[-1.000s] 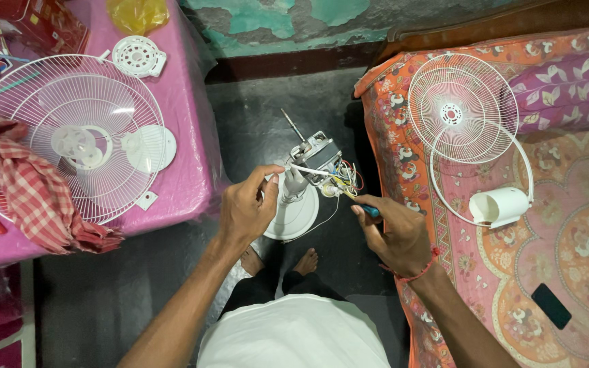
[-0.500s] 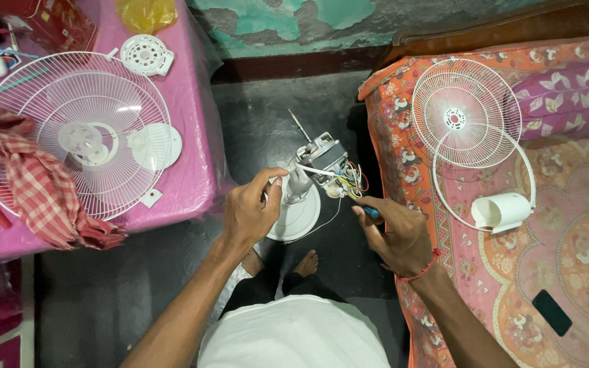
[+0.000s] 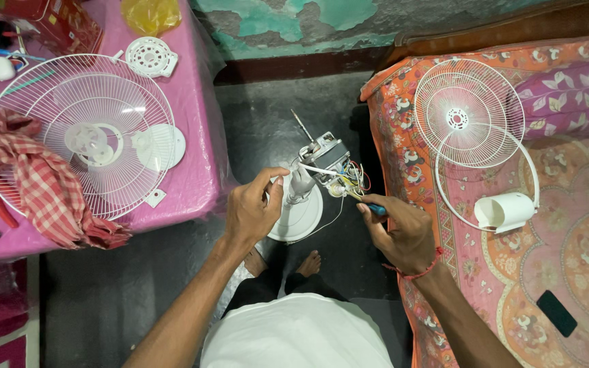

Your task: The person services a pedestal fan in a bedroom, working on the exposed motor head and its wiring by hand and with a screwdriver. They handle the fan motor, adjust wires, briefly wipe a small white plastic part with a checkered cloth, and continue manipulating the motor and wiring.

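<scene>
From the head view, the left hand (image 3: pixel 250 215) is closed around the neck of a stripped fan motor (image 3: pixel 325 160) standing on its round white base on the floor, steadying it so the wiring faces up. The right hand (image 3: pixel 403 232) is curled tight around a blue-handled screwdriver (image 3: pixel 375 208), tip at the wires. A white grille (image 3: pixel 83 133) rests on the pink counter (image 3: pixel 195 180); another grille (image 3: pixel 468 112) lies on the bed.

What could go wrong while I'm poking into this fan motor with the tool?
The right hand works a blue-handled tool right among the loose coloured wires; a slip might nick or pull one. The fan motor stands on a round white base on the floor, steadied only by the left hand, so it could tip. Bare feet lie just below it.
</scene>
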